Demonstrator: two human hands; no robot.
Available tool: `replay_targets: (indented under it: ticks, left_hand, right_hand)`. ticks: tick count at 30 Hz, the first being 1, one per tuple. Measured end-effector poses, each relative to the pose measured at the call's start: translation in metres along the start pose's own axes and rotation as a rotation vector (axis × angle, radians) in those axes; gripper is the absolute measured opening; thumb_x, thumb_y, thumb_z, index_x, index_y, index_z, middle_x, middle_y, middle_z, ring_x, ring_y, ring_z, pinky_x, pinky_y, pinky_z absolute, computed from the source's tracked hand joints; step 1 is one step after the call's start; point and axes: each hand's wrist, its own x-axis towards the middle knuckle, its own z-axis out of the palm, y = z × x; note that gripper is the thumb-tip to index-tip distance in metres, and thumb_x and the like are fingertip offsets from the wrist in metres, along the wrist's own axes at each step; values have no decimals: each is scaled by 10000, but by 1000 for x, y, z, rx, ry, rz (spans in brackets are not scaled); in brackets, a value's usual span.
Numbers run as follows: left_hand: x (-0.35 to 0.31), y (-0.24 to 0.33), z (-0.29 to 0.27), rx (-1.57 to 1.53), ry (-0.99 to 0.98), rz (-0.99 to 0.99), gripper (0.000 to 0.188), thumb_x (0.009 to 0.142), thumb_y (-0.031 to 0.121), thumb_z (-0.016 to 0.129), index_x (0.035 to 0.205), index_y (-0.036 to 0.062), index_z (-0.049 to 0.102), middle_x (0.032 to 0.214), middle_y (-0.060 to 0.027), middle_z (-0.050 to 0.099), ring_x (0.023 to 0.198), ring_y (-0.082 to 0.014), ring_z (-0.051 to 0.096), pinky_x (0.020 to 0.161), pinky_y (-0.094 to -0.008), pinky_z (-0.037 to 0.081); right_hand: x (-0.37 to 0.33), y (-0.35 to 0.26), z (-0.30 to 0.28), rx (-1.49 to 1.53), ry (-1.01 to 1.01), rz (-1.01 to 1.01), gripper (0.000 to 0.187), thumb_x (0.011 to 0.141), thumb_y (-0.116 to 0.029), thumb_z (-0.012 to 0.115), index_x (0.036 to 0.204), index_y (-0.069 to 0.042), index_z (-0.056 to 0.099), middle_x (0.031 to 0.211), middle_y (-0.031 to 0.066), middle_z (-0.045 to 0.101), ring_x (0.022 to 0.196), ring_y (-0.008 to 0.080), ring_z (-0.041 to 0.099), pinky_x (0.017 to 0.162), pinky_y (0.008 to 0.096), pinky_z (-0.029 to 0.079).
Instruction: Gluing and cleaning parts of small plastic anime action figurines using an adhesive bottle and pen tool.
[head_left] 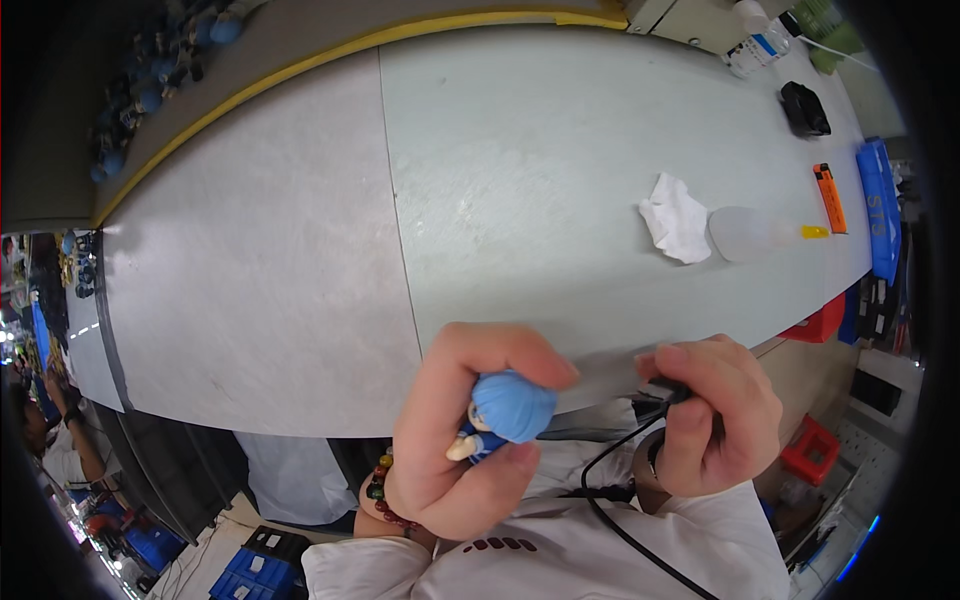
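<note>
My left hand [435, 430] is closed around a small figurine [515, 405] with light blue hair and dark blue clothes. The figurine is tilted, its hair toward my right hand and its face partly hidden. Between the thumb and fingers of my right hand [728, 415] I pinch the end of a black cord [606, 515]. A small dark piece [668, 390] shows at those fingertips, too little of it to tell its kind. The cord loops down past my white shirt to the lower edge. Both hands are held in front of the table's near edge, apart from each other.
On the table [250, 260] to the right lie a crumpled white cloth [675, 220], a translucent bottle [745, 235] with a yellow tip, an orange box [829, 198] and a black object [804, 109]. Blue-haired figurines [150, 98] stand on a yellow-edged shelf. Another person's arm [85, 445] shows at far left.
</note>
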Motion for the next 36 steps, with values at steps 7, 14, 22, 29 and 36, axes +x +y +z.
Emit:
replay_targets:
  ticks: [7,14,22,29,36]
  left_hand:
    - [4,-5,-3,-95,-72,59,336,721,14,441,1046,-59,400,900,-90,488,707,-93,428,644,-221,358]
    - [7,-4,9,27,147,20,339,665,148,601,879,-20,400,673,-64,431,476,-87,384,404,-207,331]
    - [4,-1,13,135,185,-42,464,634,287,550,920,-33,375,713,-78,417,516,-104,405,452,-215,303]
    - [0,-6,3,228,-12,75,479,619,80,494,1058,-83,394,948,-162,497,695,-183,486,619,-262,407]
    - [1,-6,15,257,208,17,510,679,382,532,944,-21,364,697,-69,417,525,-95,390,465,-213,301]
  right_hand:
    - [3,-2,-3,-7,-73,14,313,569,27,625,882,7,634,634,79,575,505,150,530,412,224,388]
    - [1,-6,0,-81,-24,-1,291,538,13,642,828,0,652,665,64,568,479,139,505,406,194,384]
    - [-1,-12,-2,-34,-170,-149,206,651,-54,667,815,18,565,757,144,553,542,170,516,461,247,408]
    - [-2,-12,5,-22,-174,-144,244,617,-81,716,783,6,558,785,133,531,550,167,503,457,232,394]
    - [-4,-12,16,-77,-76,-151,238,607,-99,729,728,-18,541,743,103,514,532,150,484,419,223,367]
